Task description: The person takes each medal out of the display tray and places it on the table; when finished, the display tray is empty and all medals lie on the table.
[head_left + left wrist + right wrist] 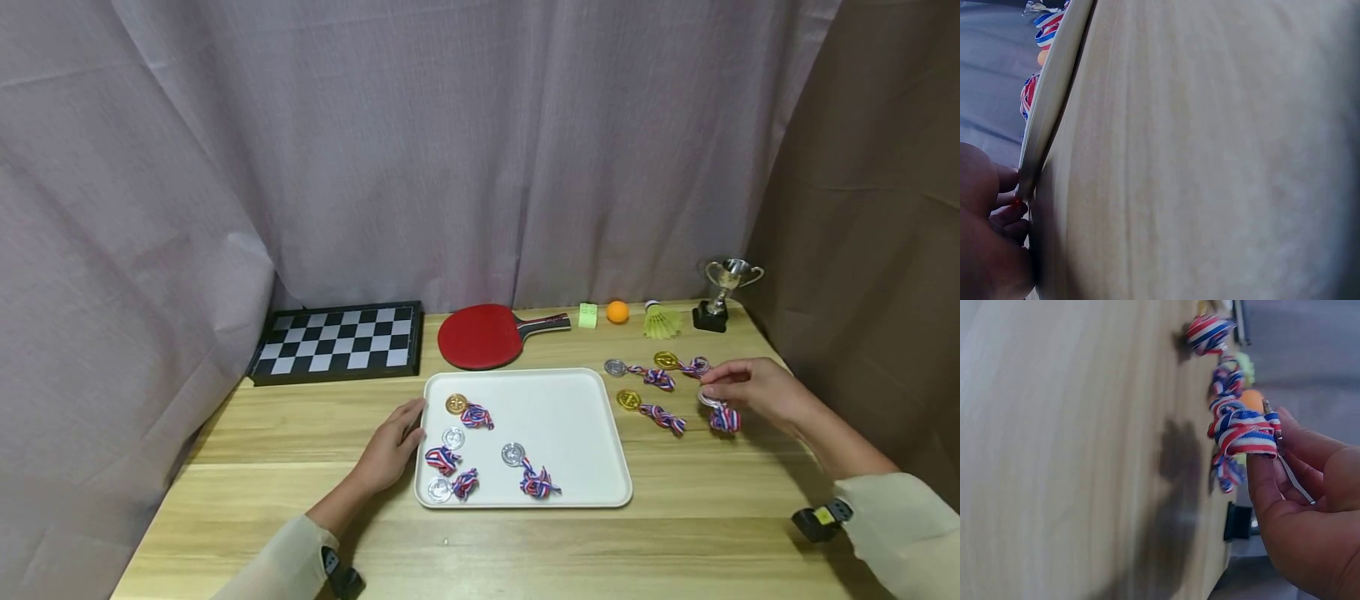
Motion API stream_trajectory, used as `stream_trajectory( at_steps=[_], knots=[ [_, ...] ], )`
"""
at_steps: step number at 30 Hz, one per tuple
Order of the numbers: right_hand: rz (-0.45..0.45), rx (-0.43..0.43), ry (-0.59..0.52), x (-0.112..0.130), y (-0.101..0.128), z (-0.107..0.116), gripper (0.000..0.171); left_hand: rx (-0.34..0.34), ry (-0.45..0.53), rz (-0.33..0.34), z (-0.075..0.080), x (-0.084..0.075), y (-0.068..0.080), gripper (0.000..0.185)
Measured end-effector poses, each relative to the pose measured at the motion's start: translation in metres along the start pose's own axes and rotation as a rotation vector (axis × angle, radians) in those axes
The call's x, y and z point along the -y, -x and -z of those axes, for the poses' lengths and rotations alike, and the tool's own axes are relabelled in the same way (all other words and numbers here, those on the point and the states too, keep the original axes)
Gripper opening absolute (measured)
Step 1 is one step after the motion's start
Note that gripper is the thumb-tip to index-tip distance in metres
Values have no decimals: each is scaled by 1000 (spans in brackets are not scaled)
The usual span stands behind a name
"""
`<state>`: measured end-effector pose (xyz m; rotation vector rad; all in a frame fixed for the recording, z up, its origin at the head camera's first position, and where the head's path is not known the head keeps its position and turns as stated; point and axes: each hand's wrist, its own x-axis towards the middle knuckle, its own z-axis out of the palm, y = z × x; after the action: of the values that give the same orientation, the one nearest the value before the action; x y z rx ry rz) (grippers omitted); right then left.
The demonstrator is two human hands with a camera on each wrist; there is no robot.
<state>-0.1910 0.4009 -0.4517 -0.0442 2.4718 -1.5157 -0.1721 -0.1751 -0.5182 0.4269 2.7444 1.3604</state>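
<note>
A white tray (570,417) lies mid-table and holds several medals with red-white-blue ribbons, among them a gold one (456,404) and a silver one (513,453). My left hand (393,446) rests on the table with its fingertips (1013,190) against the tray's left rim (1054,94). To the right of the tray, my right hand (750,387) pinches a silver medal just above the table, and its bunched ribbon (724,417) hangs below the fingers (1266,481). Three more medals lie on the wood close by: silver (616,367), gold (665,359) and gold (628,399).
Along the back edge stand a chessboard (337,340), a red table-tennis paddle (480,335), a green die (588,315), an orange ball (617,311), a yellow-green shuttlecock (660,322) and a small silver trophy (720,292). A curtain hangs behind the table.
</note>
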Motion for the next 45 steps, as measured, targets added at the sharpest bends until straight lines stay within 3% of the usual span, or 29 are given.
stream_trajectory(
  at_steps=[6,10,16,25,36,45],
  knots=[
    [51,33,147,-14,-8,-4,39,-4,-6,-12,-1,1,0,52],
    [105,27,264,-19,-12,-12,31,-3,1,-7,-1,0,0,52],
    [110,-46,400,-20,-17,-24,18,4,-15,-7,-1,0,0,51],
    [183,-85,516,-20,-16,-25,18,1,-14,-3,-1,1,0,52],
    [191,-86,497,-15,-17,-22,23,-10,-28,-23,0,2,0,52],
    [176,-99,492,17,-6,-27,29,-6,-31,-19,-1,3,-1,52]
  ],
)
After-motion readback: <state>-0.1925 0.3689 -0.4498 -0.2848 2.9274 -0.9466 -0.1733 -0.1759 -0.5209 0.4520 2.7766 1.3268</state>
